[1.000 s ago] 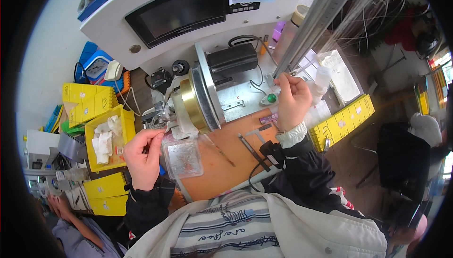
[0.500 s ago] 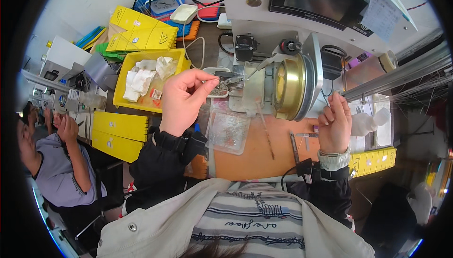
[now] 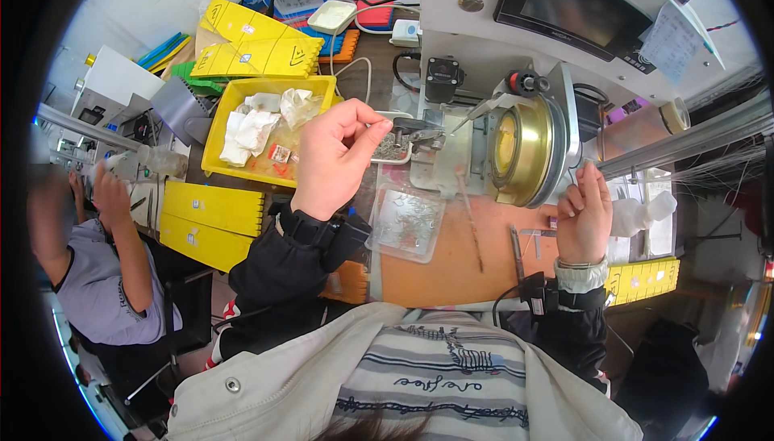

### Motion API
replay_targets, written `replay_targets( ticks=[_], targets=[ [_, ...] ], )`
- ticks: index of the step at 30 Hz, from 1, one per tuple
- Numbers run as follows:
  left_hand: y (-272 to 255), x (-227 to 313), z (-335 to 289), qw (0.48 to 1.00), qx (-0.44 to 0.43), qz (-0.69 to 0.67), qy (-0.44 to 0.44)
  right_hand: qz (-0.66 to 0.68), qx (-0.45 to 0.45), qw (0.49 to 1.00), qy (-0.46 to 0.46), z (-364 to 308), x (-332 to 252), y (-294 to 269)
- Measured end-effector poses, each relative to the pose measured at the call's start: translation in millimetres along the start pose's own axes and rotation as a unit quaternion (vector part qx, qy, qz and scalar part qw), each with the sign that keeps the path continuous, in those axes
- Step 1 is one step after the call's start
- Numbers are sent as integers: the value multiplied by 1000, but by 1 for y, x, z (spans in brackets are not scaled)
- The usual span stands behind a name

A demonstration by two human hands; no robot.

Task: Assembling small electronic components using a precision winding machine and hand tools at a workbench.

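The orange-brown surface (image 3: pixel 435 284) reaches toward the wearer between the hands. The right hand (image 3: pixel 584 219) has thumb and forefinger drawn together, and so has the left hand (image 3: pixel 329 168); whether either grips something fine, I cannot tell. To the left hand's lower right lies a clear tray (image 3: pixel 407 222). A gold wheel (image 3: pixel 524 151) stands just left of the right hand; a metal fixture (image 3: pixel 426 133) sits just past the left fingertips.

Table (image 3: pixel 384 82) carries yellow bin (image 3: pixel 212 136) at left, white machine (image 3: pixel 451 14) at back, orange-brown mat (image 3: pixel 431 284) at front. On mat: clear shallow tray (image 3: pixel 407 219) at left edge, thin brown stick (image 3: pixel 472 230) mid, narrow dark tool (image 3: pixel 517 249) right.
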State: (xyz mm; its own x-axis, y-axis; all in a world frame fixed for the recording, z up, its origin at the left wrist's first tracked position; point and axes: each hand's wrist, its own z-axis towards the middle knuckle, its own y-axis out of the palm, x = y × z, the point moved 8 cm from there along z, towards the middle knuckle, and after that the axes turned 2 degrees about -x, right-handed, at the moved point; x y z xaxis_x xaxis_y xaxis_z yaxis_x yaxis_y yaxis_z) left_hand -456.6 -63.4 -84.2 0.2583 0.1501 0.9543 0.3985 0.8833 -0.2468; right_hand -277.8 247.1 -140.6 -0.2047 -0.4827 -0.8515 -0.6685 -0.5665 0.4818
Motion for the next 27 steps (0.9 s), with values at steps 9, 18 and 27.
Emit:
replay_targets(
  ticks=[9, 18, 27],
  targets=[
    [2, -16, 8, 997, -51, -32, -41, -55, 34, 998, -10, -25, -8, 8],
    [15, -56, 15, 974, -146, -111, -132, -227, -185, 956, 5, -99, -15, 62],
    [-6, 25, 14, 952, 18, 281, 118, -20, -188, 971, 148, -98, 93, 144]
  ],
)
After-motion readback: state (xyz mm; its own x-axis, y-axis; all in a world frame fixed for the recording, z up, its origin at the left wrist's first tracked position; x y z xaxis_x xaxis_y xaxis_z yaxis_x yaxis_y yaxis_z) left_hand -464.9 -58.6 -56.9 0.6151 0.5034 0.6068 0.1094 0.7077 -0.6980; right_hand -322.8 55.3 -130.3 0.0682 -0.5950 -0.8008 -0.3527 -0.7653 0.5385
